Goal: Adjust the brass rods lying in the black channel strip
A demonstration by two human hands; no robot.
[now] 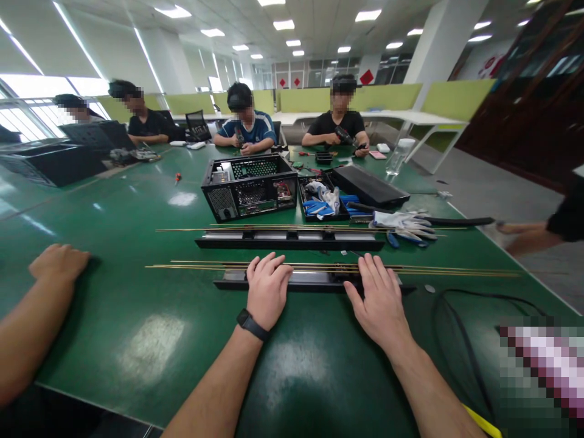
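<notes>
The near rail (314, 285) is under both hands: left hand (268, 286) loosely curled over it, can't tell if gripping; right hand (379, 295) open, fingers over its right end. Gold rods (314, 266) overhang its ends, computer case (249, 193) behind.

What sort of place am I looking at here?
Probably an office used as an electronics workshop: an open computer case stands on the green table, with yellow-green partitions behind.

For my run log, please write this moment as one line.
left hand: over near rail, rods | right hand: same | far rail: more rods atop
</notes>
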